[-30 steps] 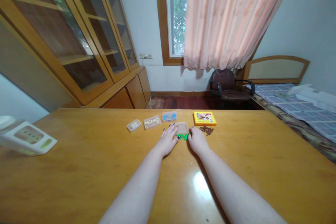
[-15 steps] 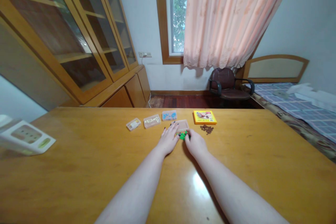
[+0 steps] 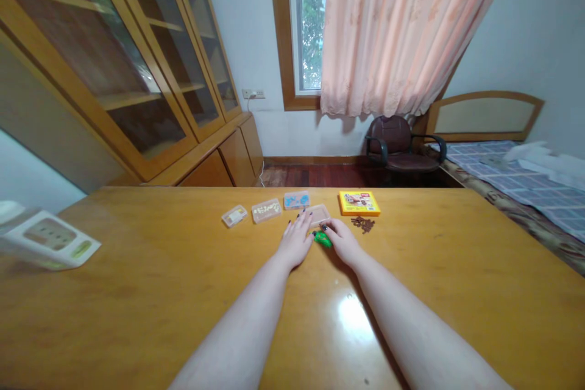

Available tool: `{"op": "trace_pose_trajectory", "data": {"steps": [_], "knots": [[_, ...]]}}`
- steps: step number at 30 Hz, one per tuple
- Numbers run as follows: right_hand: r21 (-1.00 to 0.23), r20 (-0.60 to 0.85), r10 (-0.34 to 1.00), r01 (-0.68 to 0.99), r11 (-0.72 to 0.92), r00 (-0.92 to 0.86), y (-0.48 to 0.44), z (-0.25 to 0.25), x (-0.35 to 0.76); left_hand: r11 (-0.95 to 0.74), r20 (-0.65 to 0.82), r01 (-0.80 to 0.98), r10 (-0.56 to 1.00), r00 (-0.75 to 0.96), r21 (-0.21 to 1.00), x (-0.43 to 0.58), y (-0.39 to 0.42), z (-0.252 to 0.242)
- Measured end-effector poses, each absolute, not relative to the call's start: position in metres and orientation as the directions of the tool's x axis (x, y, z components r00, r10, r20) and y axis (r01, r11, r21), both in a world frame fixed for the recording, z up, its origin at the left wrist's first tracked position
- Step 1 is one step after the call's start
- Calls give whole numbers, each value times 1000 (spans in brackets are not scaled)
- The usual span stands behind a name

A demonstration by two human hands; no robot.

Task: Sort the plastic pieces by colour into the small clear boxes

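Note:
My left hand (image 3: 295, 244) lies flat with its fingers stretched out against the near left part of a clear plastic box (image 3: 319, 215). Its thumb touches or nearly touches a small heap of bright green pieces (image 3: 323, 239) on the table. Over the right side of that heap is my right hand (image 3: 346, 242), fingers bent together in a pinch at the box's near edge. What its fingertips hold, if anything, is too small to make out. Part of the green heap is hidden by this hand.
Left of my hands lie clear boxes with blue pieces (image 3: 297, 200), cream pieces (image 3: 266, 211) and yellow-and-white contents (image 3: 234, 216). A yellow box (image 3: 359, 203) and loose brown pieces (image 3: 363, 224) are to the right. A white container (image 3: 50, 237) stands at the table's left.
My right hand's fingertips have shifted up from the green pieces toward the clear box, leaving more of the heap in sight. My left hand stays flat in place. The view has tilted slightly.

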State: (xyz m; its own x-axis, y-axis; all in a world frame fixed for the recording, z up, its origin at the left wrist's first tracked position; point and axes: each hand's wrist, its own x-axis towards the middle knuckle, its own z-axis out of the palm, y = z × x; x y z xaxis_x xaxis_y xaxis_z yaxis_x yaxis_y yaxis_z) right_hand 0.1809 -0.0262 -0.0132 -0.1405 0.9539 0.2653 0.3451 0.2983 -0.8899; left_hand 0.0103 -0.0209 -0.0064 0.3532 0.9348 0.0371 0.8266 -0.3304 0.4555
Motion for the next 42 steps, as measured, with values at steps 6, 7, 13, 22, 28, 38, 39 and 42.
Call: {"op": "trace_pose_trajectory", "data": {"steps": [6,7,13,22,28,38,39,42], "knots": [[-806,276,866,390,445,-417,-38,-9,170,-309,7,829,938,346,466,11,-21,-3],[-808,279,859,378,452,-430,-39,-8,169,-305,4,828,939,343,471,11,-21,-3],[-862,377,926,359,358,-17,-32,-11,176,-314,23,814,937,348,489,9,-19,-7],[-959,233,936,222,176,265,-12,-27,184,-360,15,765,909,417,533,8,-20,-2],[-960,213,957,222,169,195,-11,-38,177,-362,37,738,908,417,569,9,-20,-3],[-883,293,940,428,196,175,-15,-35,178,-255,96,751,964,249,610,11,-18,-8],[-849,306,937,494,189,167,-16,-33,178,-230,80,770,970,228,595,12,-17,-8],[-757,268,955,640,130,123,-19,-31,178,-195,41,811,977,208,552,13,-17,-9]]}}
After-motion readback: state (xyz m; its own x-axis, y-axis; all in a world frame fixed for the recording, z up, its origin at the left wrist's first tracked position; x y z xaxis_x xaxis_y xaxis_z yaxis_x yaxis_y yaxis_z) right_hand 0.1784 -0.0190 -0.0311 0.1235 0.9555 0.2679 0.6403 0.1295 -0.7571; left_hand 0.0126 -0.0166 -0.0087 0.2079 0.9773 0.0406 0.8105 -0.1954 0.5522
